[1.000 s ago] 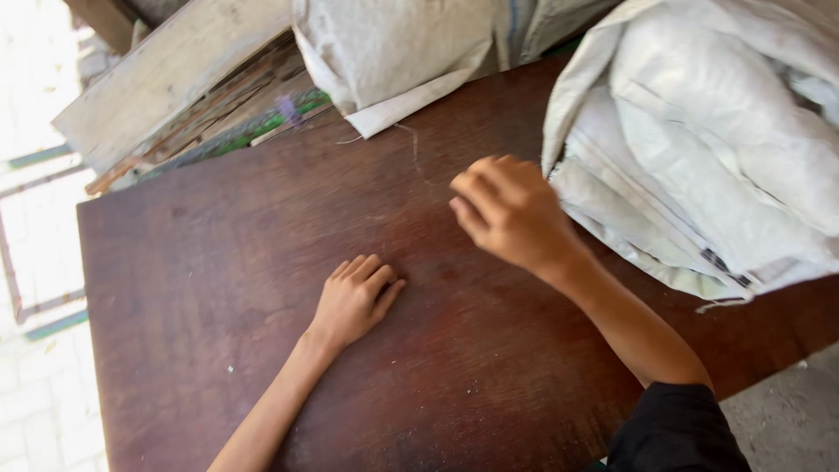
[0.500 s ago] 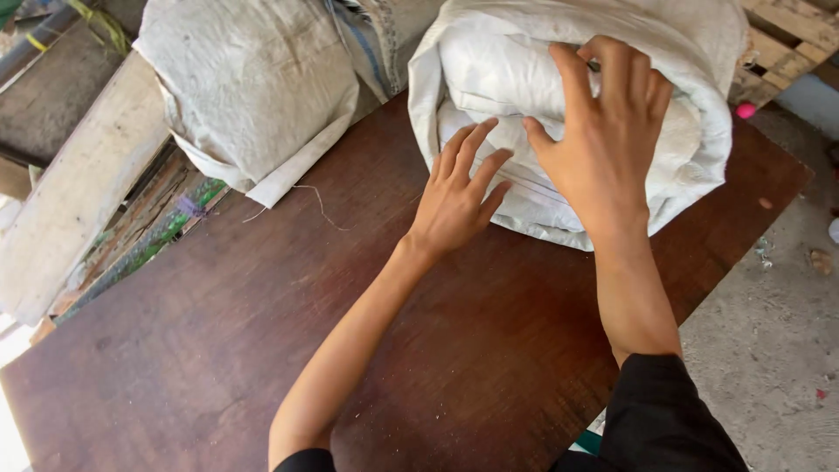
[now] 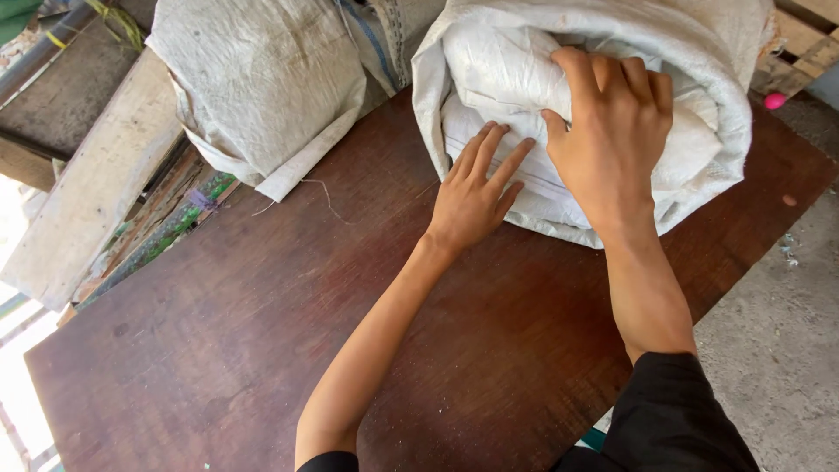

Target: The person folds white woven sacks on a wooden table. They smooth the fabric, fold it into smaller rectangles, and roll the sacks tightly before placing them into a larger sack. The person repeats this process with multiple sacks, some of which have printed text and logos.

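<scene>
Two hands (image 3: 559,166) on white sack (image 3: 699,105), brown wood table (image 3: 218,332), concrete floor (image 3: 778,350).

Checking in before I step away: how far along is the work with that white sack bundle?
Done: the white sack bundle lies on the brown table. In hand: right hand grips the inner folded sacks; left hand presses flat on its lower edge. Left: nothing pulled out yet; the second sack sits untouched.

Your hands rest on a white woven sack (image 3: 699,166) holding folded white sacks (image 3: 516,79), on a dark reddish-brown board (image 3: 262,332). The other sack (image 3: 262,87) is dirty grey-white; your sleeve (image 3: 682,419) is black.
</scene>
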